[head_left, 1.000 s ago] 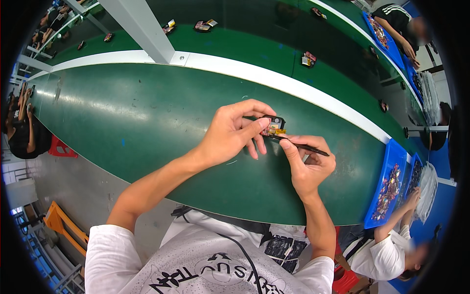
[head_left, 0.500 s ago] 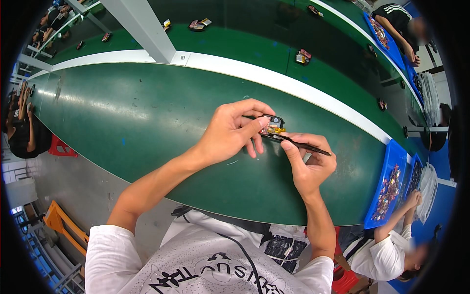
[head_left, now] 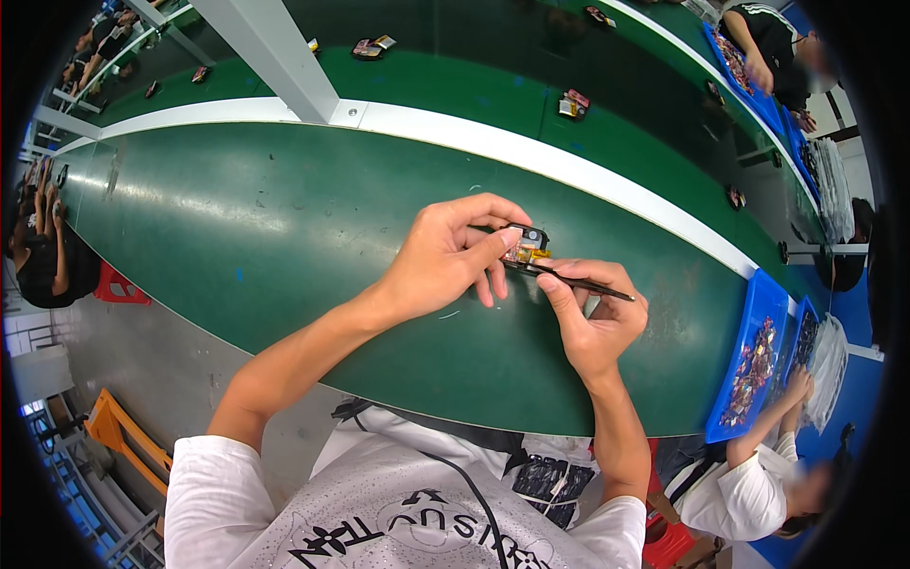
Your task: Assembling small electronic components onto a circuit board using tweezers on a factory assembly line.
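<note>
Person is wearing a printed white T-shirt, a black cord hanging down its front. Both bare hands are sitting above the green workbench, close together. Left hand is pinching a small open black device housing between thumb and fingers, lower fingers loosely spread beneath. Housing is showing a circuit board and yellow pieces along its right side; the thumb is covering part of it. Right hand is gripping a slim black tweezer-like tool, thumb against fingers — its inner end is lying at the housing's lower edge, too small to tell whether it's touching. Off to the right, a blue tray is holding a heap of small reddish parts. Just beyond it, a co-worker in a white sleeve is reaching both hands toward pale sheets. Past the bench, a white rail and grey post are bordering a green belt — several open device assemblies are lying spaced along it. Across the belt, another co-worker is leaning over more blue trays.
</note>
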Available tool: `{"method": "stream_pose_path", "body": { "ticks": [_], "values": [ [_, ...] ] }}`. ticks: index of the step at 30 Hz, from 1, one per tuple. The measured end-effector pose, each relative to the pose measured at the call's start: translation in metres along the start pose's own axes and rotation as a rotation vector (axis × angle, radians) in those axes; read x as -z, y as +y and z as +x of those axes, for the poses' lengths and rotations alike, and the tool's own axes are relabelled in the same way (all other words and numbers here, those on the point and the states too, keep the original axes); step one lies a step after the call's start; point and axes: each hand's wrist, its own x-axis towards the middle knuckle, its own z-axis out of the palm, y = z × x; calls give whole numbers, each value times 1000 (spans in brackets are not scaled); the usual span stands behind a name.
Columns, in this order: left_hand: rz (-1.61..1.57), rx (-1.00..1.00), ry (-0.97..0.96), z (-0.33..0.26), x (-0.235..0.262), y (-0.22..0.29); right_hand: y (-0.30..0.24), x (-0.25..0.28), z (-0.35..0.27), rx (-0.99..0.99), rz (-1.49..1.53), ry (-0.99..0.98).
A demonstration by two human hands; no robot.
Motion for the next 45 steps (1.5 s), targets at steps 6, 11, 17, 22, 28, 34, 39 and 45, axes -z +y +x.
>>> {"method": "stream_pose_path", "body": {
  "ticks": [6, 11, 17, 22, 28, 34, 39, 45],
  "values": [
    [6, -6, -9, 1, 1, 0, 0, -1, 0, 46, -11, -9],
    [26, 12, -22, 2, 2, -2, 0, -1, 0, 65, -11, -7],
    [21, 18, -22, 3, 1, -1, 1, -1, 0, 46, -17, 1],
    [13, 32, -20, 2, 0, 0, 0, 0, 1, 67, -20, -17],
    [30, 57, -30, 1, 0, 2, -2, -1, 1, 105, -24, -29],
    [67, 39, 28, 2, -4, -7, -4, -1, 0, 177, -99, -62],
    [132, 43, 80, 2, -8, -12, -3, -5, -1, 234, -119, -60],
    [296, -49, 195, 32, 2, 25, 6, -2, 6, 234, -57, 91]
  ]
}}
